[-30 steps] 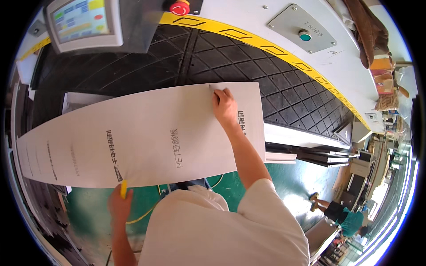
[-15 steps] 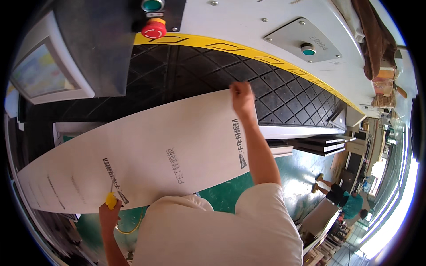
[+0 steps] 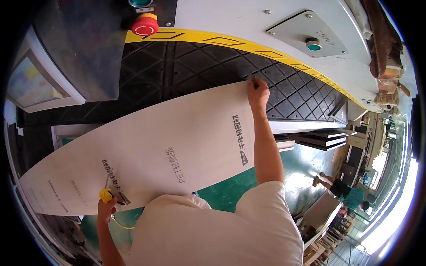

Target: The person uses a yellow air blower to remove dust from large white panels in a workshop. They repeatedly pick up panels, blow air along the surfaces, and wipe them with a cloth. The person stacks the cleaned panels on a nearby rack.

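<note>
A long white board (image 3: 137,137) with dark printing on its face lies in front of me, its far part over a black ribbed bed (image 3: 204,66). My left hand (image 3: 106,212) is wrapped round a yellow air blow gun (image 3: 105,195) at the board's near left edge. The gun's thin metal nozzle points away over the board, and a yellow hose (image 3: 123,225) hangs from it. At the board's far right corner my right hand (image 3: 258,94) is closed, fingers pinched at the edge; the fingertips are partly hidden.
Beyond the bed stands a white machine body (image 3: 230,17) with a yellow strip, a red emergency button (image 3: 145,25) and a green button (image 3: 313,44). A screen (image 3: 40,82) is at the left. Stacked panels (image 3: 321,138) lie to the right. Another person (image 3: 350,195) is further off right.
My right hand has shifted slightly right, to the outer side of the board's corner. My left hand and the blow gun have moved a little left and away from me.
</note>
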